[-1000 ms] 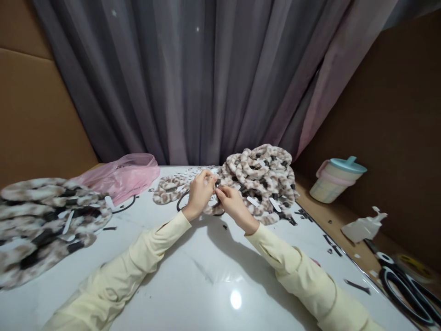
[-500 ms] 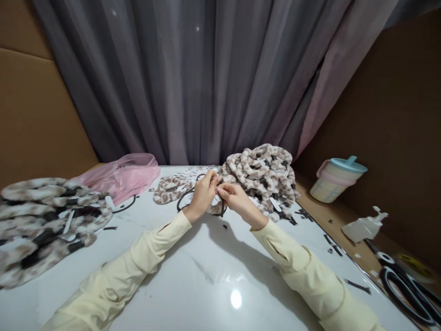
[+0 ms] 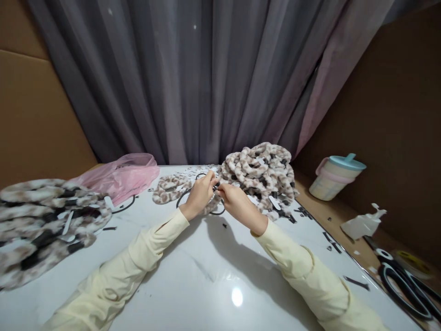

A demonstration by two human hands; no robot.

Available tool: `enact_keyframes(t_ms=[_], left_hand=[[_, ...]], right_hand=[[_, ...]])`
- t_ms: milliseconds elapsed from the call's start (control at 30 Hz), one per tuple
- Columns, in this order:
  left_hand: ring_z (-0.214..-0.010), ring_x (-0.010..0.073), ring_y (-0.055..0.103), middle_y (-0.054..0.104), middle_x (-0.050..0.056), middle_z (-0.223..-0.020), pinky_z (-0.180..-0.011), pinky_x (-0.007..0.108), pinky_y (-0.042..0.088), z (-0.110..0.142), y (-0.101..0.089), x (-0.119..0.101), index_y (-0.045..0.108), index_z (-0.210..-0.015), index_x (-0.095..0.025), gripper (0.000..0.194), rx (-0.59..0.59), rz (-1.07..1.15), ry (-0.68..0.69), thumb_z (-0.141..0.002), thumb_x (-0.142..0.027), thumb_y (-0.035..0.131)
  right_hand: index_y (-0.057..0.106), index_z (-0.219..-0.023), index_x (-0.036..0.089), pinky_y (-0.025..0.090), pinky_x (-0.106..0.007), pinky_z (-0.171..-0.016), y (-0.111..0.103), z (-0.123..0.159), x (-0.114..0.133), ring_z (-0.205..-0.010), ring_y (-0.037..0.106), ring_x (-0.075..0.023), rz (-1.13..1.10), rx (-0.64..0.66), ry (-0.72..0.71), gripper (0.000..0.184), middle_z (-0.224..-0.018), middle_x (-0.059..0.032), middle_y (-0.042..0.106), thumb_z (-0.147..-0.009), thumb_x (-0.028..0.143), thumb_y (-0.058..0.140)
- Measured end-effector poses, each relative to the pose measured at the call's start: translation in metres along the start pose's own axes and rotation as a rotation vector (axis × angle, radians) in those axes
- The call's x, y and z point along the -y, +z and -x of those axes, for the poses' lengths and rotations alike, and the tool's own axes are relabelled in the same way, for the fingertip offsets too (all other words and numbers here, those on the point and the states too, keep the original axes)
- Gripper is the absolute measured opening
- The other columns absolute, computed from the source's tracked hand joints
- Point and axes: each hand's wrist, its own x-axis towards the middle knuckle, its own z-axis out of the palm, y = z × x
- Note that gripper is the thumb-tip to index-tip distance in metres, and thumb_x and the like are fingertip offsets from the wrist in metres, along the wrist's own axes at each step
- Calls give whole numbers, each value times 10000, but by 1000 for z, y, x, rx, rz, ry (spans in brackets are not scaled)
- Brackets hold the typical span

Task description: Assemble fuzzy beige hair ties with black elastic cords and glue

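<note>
- While raised over the white counter (image 3: 193, 285), pinching dark cord (image 3: 216, 187) in the narrow grip of left hand (image 3: 199, 195) and right hand (image 3: 237, 202)
- Meeting just beside heaped, mottled fluffy rings (image 3: 257, 171)

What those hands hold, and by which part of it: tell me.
The left hand and right hand together pinch a black cord; whether by its ends or mid-length is hidden.

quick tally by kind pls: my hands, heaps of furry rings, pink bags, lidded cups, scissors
Hands: 2 (left hand, right hand)
Heaps of furry rings: 2 (left heap, right heap)
Pink plastic bag: 1
Lidded cup: 1
Pair of scissors: 1
Total: 7
</note>
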Motion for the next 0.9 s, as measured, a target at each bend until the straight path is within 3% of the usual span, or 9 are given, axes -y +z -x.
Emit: enact_keyframes(t_ms=[267,467,600,733,900], left_hand=[[-546,130,447,456,-34,-597,-574,225,305,0,-4,-2,462,-716,-197,132,78,57,-15,-837,-148,444],[-535,113,409,441,-45,-574,-540,208,316,0,-15,-23,494,-710,-185,160,144,185,-35,-843,-266,460],[-494,101,347,396,-50,-543,-474,201,271,1,-20,-36,499,-705,-179,200,177,435,-118,-826,-337,501],[-464,90,315,368,-60,-520,-452,200,240,1,-24,-39,498,-725,-180,218,274,594,-154,-815,-377,520],[-464,81,315,383,-62,-524,-453,195,240,2,-27,-43,497,-743,-175,228,305,601,-158,-826,-386,517]], right_hand=[[503,-615,157,217,-252,-546,-21,6,6,-593,501,-155,138,30,-51,206,-607,-49,561,-665,-36,449],[511,-611,158,273,-232,-589,-38,-7,-16,-602,475,-142,35,-83,-54,195,-607,-30,552,-727,21,433],[500,-590,170,291,-224,-593,-39,-11,-24,-595,451,-132,-81,-120,-76,228,-586,-5,528,-804,160,425],[490,-592,169,302,-220,-587,-40,-11,-24,-589,431,-123,-184,-120,-94,232,-571,10,491,-806,227,421],[527,-605,154,307,-217,-568,-39,-11,-27,-581,431,-115,-276,-64,-90,217,-576,14,493,-782,243,439]])
